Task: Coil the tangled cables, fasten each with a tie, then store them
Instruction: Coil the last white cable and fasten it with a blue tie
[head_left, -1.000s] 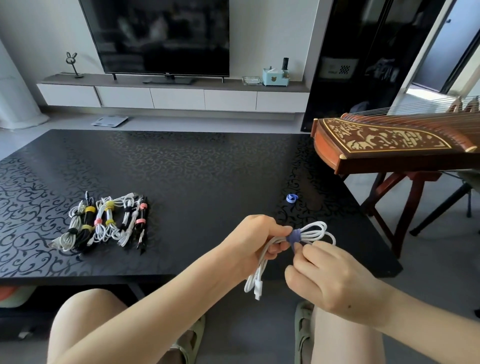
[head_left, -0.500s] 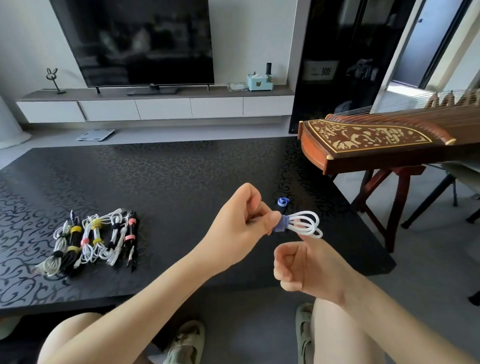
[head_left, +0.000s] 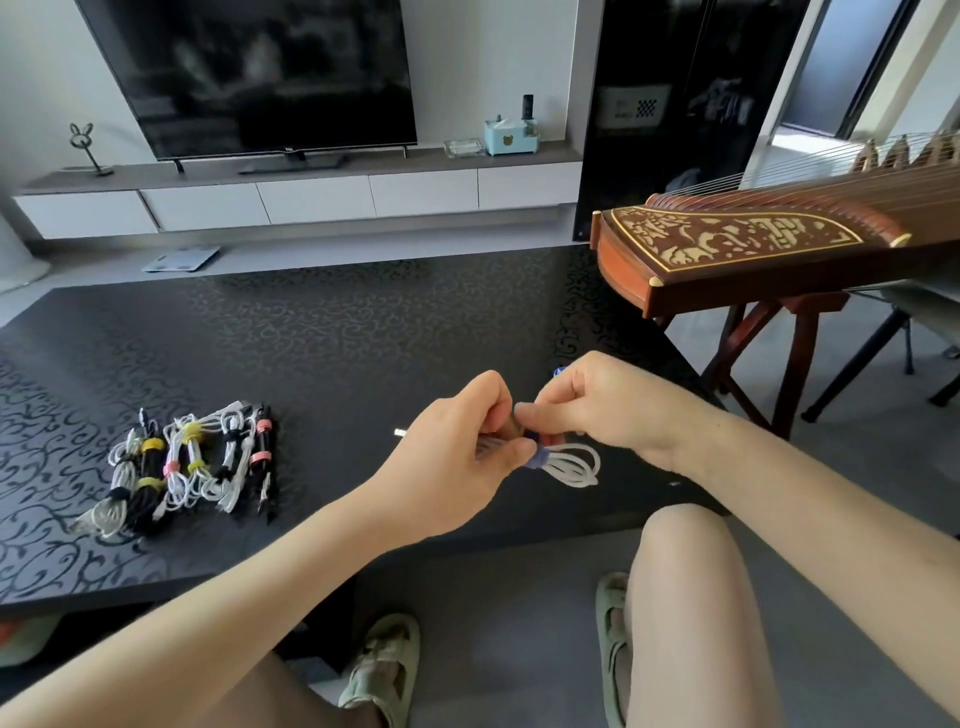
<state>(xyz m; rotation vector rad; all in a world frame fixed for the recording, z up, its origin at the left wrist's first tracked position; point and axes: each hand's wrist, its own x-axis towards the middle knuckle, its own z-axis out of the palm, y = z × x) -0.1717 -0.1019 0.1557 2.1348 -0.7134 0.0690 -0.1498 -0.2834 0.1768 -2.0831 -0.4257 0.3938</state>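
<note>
Left hand (head_left: 457, 452) grips white cable coil (head_left: 571, 467) over near edge of black table (head_left: 337, 338), thumb against blue tie (head_left: 537, 458) wrapped round coil. Right hand (head_left: 608, 405) fingers curled, pinching tie just above coil. Tied bundles (head_left: 187, 462) lie on table, well left of both hands

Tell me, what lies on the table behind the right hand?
Only a sliver of a blue thing peeks past the right hand on the black table; the hand covers the rest.
</note>
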